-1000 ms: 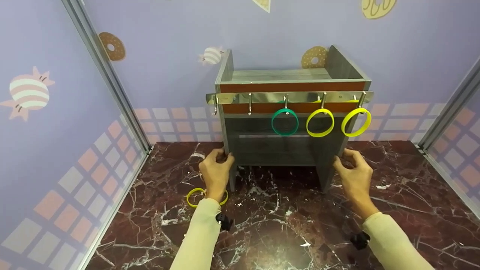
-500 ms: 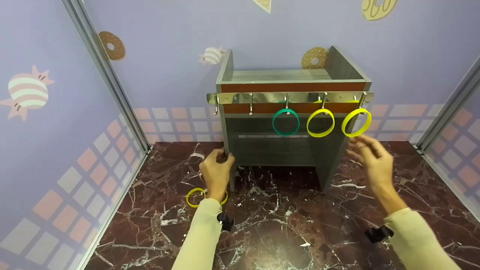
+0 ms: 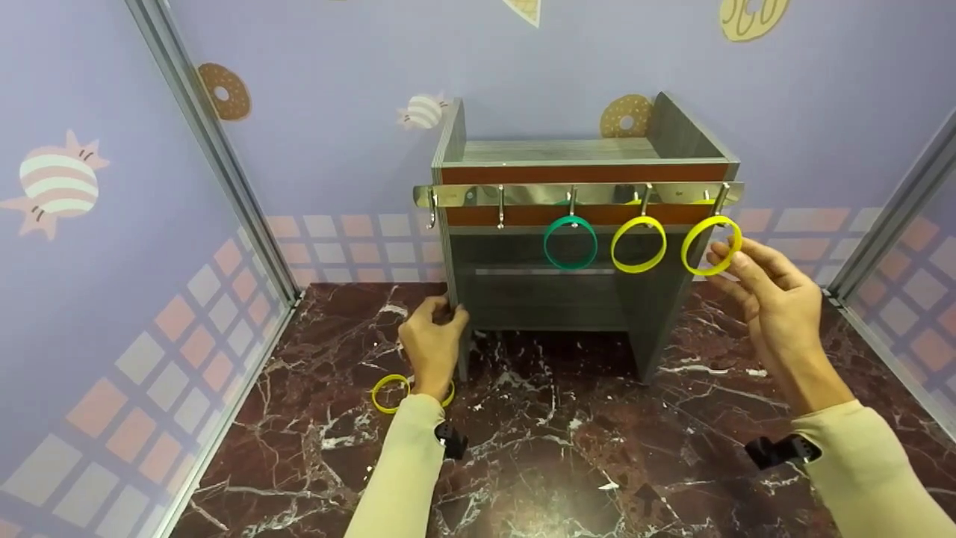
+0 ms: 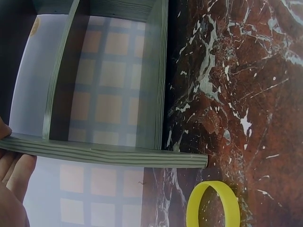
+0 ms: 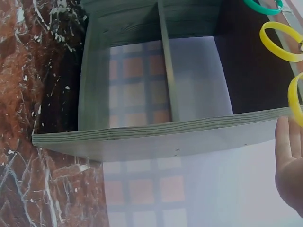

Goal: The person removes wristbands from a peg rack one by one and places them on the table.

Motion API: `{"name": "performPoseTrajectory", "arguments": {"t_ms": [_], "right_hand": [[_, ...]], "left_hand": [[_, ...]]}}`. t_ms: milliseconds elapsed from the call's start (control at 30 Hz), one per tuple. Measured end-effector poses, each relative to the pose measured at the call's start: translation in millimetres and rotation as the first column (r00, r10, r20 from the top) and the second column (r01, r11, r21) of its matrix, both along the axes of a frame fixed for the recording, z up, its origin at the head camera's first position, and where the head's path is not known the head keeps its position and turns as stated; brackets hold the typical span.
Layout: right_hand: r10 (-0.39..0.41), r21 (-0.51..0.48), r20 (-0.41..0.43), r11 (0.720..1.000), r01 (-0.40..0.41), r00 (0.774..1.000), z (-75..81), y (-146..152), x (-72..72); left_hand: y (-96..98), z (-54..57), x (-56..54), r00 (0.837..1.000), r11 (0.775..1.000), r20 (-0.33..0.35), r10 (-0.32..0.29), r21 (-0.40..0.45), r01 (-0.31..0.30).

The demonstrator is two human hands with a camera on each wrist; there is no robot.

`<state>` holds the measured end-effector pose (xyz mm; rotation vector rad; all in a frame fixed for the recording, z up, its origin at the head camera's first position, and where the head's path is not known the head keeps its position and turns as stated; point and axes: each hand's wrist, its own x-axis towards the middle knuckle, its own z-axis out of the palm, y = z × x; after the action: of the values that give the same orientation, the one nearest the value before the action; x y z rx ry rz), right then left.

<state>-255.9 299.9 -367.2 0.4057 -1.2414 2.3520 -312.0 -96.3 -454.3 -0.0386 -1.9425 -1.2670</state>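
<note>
While left hand [image 3: 431,340] grips left edge [image 4: 109,155] of shelf [image 3: 553,300], right hand [image 3: 782,310], well apart, pinches rightmost yellow ring [image 3: 702,272].

Two sleeved arms [image 3: 399,471] reach forward.
Toward seven o'clock from centre, the left hand [image 3: 432,340] grips between thumb and curled fingers; the right hand [image 3: 788,306], higher near three o'clock, pinches with thumb and fingertips.

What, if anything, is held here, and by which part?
The left hand grips the shelf by its left front edge; the right hand seems to pinch the rightmost ring at its lower right.
</note>
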Motion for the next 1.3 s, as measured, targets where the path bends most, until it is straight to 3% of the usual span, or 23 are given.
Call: {"name": "performPoseTrajectory", "arguments": {"t_ms": [267, 867, 1300], "right_hand": [[-0.082, -0.014, 0.015, 0.997, 0.082, 0.997, 9.4, 1, 4.1], [-0.004, -0.216, -0.042, 0.976, -0.005, 0.999, 43.3, 3, 17.7], [-0.011, -0.258, -0.049, 0.966, -0.002, 0.999, 43.7, 13, 30.7]], "left_hand": [[0.5, -0.5, -1.2, 1.000, 1.000, -0.008, -0.002, 0.009, 0.002], [0.3, -1.9, -1.6, 0.999, 1.000, -0.037, 0.006, 0.012, -0.005], [1.5, -2.2, -1.1, 1.000, 1.000, -0.025, 0.010, 0.023, -0.009]]}}
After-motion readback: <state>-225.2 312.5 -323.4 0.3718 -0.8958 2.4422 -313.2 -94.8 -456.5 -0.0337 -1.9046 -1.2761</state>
